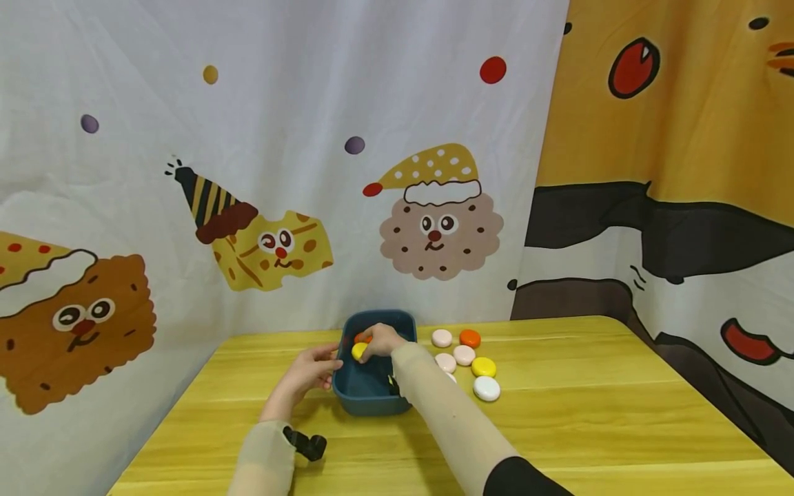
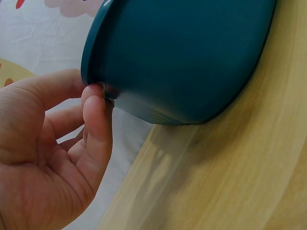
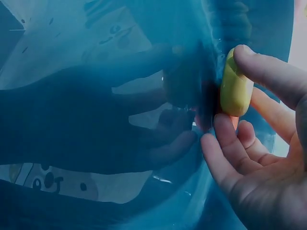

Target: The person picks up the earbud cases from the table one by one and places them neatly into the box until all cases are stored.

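A dark blue rectangular bin (image 1: 372, 408) stands on the wooden table. My left hand (image 1: 308, 373) grips its rim on the left side; in the left wrist view the fingertips press at the rim of the blue wall (image 2: 182, 52). Inside the bin, my right hand (image 1: 381, 339) pinches a glossy yellow disc (image 1: 358, 352) between thumb and fingers. The right wrist view shows this yellow disc (image 3: 236, 91) on edge, thumb on top, close to the bin's wall. An orange disc (image 1: 362, 338) lies behind it in the bin, partly hidden by the hand.
Right of the bin, several smooth discs lie on the table (image 1: 577, 386): an orange disc (image 1: 469, 338), a yellow disc (image 1: 484, 367), a white disc (image 1: 486, 388) and pale pink ones (image 1: 464, 355). My right sleeve overlaps some. A printed curtain (image 1: 279, 172) hangs behind the table.
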`<state>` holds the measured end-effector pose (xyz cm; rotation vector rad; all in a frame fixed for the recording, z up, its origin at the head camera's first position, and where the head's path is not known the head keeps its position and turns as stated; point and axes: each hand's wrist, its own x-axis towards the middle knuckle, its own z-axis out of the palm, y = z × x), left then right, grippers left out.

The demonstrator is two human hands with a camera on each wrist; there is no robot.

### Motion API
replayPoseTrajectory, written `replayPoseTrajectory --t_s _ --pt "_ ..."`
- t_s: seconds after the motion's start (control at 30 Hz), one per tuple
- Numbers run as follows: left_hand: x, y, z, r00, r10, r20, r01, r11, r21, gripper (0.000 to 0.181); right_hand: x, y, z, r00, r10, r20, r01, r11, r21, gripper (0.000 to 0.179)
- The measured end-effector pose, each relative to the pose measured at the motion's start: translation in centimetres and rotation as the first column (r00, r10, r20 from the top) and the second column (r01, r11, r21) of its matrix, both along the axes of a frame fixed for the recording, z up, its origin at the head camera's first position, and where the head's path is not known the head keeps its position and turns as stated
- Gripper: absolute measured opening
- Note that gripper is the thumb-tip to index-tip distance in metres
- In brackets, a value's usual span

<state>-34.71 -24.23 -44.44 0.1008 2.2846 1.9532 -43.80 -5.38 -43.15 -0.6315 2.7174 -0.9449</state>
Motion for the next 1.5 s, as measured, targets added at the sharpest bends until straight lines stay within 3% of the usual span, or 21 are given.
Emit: replayPoseTrajectory --t_s 0.33,0.43,0.67,0.83,1.0,1.2,1.5 --pt "0.1 0.0 0.3 1.000 -0.021 -0.012 0.021 1.000 0.007 0.055 -0.1 0.3 0.1 1.000 0.019 0.002 -0.019 1.000 -0.024 0.053" --pt "0.2 0.0 0.3 1.000 -0.026 -0.012 0.026 1.000 0.000 0.055 0.0 0.7 0.6 0.999 0.027 0.025 -0.025 0.997 -0.071 0.050" --pt "0.1 0.0 0.2 1.000 -0.025 -0.015 0.025 1.000 -0.003 0.055 -0.8 2.6 3.6 0.983 0.080 0.163 -0.035 0.964 -0.263 0.043" --pt "0.1 -0.1 0.0 1.000 -0.017 -0.018 0.017 1.000 -0.005 0.055 -1.2 4.8 5.9 0.973 0.158 0.170 -0.097 0.943 -0.319 0.046" --pt "0.3 -0.1 0.2 1.000 -0.022 -0.020 0.022 1.000 -0.010 0.055 -0.7 7.4 7.3 0.973 0.193 0.130 -0.144 0.938 -0.315 0.045" --pt "0.2 -0.2 0.0 1.000 -0.018 -0.026 0.018 1.000 -0.004 0.056 0.1 11.0 7.5 0.985 0.154 0.078 -0.122 0.941 -0.315 0.043" --pt "0.3 -0.2 0.2 0.999 -0.030 -0.014 0.030 1.000 0.004 0.056 1.7 16.7 5.8 0.989 0.145 0.035 -0.126 0.939 -0.319 0.042"
